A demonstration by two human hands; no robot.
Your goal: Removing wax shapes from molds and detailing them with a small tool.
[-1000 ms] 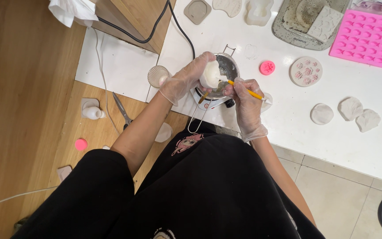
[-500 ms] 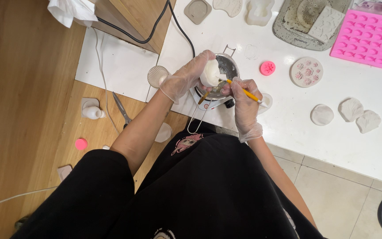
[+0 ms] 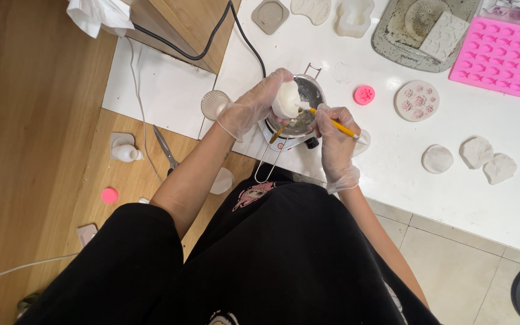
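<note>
Both hands wear thin clear gloves and meet over a small metal pot (image 3: pixel 308 105) near the front edge of the white table (image 3: pixel 489 198). Her left hand (image 3: pixel 254 108) is wrapped around a white mould (image 3: pixel 286 100), holding it tilted above the pot's rim at about nine o'clock from the pot's centre. Her right hand (image 3: pixel 335 135) pinches a yellow-handled brush (image 3: pixel 332 123) like a pen, its tip touching the mould's face. The pot sits on a small white warmer (image 3: pixel 284 141), and a wire handle (image 3: pixel 270 159) juts out toward six o'clock, past the table edge.

At three o'clock from the pot lies a small round pink mould (image 3: pixel 364 94), and beyond it a pale round disc mould with flower shapes (image 3: pixel 416 100). Farther out at one o'clock is a large pink tray mould (image 3: pixel 501 51). Three white cast pieces (image 3: pixel 476 157) lie at four o'clock, well apart from the hands. At nine o'clock a ribbed round piece (image 3: pixel 213 103) lies just beside the left wrist, and scissors (image 3: pixel 165 147) lie at eight o'clock on the wooden surface. A black cable (image 3: pixel 236 24) runs up toward twelve o'clock.
</note>
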